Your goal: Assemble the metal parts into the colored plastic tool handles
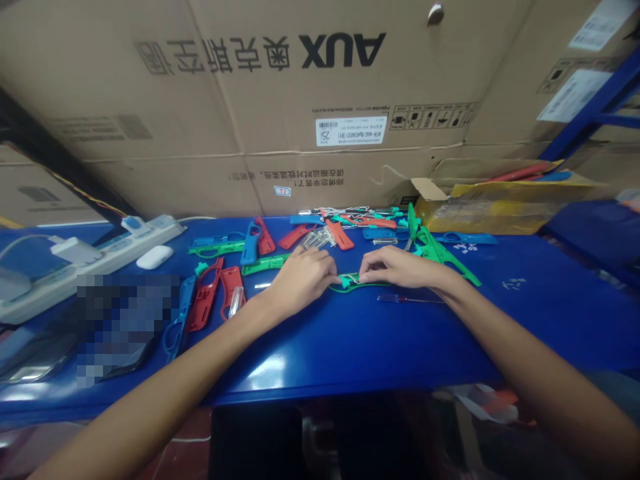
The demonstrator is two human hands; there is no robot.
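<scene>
A green lighter casing (pixel 353 284) lies at the middle of the blue table, its open side up, with a teal trigger piece and a thin wire in it. My left hand (pixel 309 272) has closed fingers on the casing's left end. At the other end my right hand (pixel 395 267) pinches the casing near the wire; exactly what its fingertips grip is partly hidden. Just below the right hand is a screwdriver (pixel 395 299) with a clear reddish handle. Another green casing (pixel 267 264) rests beyond my left hand, and more green casings (pixel 440 253) lie to the right.
Red casings (pixel 204 300) and blue casings (pixel 181 310) lie on the left. Behind my hands is a pile of wired parts (pixel 357 217). A power strip (pixel 105 260), a white earbud case (pixel 155 257) and an open yellow-taped carton (pixel 490 207) stand around. Large cardboard (pixel 280 87) walls the back.
</scene>
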